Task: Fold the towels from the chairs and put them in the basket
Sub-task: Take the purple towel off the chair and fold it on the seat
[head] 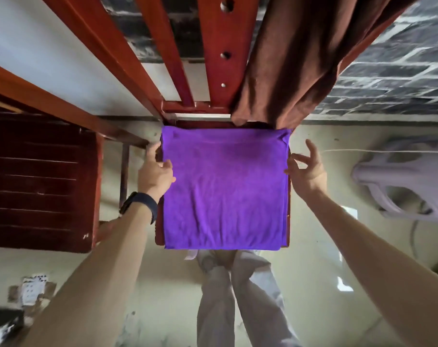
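Observation:
A purple towel (225, 186) lies folded into a square on the seat of a red wooden chair (215, 58). My left hand (156, 174), with a dark watch on its wrist, grips the towel's left edge. At the right edge, my right hand (305, 169) pinches the towel with thumb and forefinger, its other fingers spread and lifted. A brown towel (295, 58) hangs over the right part of the chair's back, its lower end reaching the seat behind the purple towel. A pale lilac basket (400, 186) stands on the floor to the right.
A second chair with a dark red slatted seat (37, 186) stands close on the left. A grey brick wall (400, 71) rises behind the chairs. My legs in light trousers (238, 296) are below the seat on the beige floor. Papers (32, 291) lie at the lower left.

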Available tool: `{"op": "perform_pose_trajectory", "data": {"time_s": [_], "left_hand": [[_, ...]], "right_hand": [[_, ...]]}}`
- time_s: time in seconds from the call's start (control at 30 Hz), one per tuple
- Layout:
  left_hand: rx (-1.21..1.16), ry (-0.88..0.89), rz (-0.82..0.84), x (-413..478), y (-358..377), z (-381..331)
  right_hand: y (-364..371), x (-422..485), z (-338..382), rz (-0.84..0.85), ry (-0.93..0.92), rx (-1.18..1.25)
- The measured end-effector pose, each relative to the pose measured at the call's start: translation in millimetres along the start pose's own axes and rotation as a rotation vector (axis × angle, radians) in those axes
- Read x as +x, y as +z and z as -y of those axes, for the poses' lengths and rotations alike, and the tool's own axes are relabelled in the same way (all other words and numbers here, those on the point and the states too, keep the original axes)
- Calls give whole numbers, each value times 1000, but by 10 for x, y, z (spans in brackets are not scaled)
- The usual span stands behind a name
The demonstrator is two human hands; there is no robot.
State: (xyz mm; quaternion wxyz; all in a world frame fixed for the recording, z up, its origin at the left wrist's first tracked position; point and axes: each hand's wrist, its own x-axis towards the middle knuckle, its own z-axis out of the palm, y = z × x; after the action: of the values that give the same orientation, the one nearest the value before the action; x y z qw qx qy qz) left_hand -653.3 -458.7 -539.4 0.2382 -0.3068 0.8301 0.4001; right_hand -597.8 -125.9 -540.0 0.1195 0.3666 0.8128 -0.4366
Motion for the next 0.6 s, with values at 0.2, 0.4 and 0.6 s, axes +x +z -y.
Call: {"op": "perform_pose_trajectory", "data": {"time_s": [0.2, 0.4, 0.6], "left_hand": [[246, -209, -89, -790, 178, 1207], [190, -317, -82, -1175, 325, 1716], [36, -372, -8, -910, 240, 1944]], "right_hand": [[146, -1113, -996, -27, 318, -164], [406, -1636, -1443, 4, 625, 103], [482, -1499, -1390, -39, 714, 409]]}}
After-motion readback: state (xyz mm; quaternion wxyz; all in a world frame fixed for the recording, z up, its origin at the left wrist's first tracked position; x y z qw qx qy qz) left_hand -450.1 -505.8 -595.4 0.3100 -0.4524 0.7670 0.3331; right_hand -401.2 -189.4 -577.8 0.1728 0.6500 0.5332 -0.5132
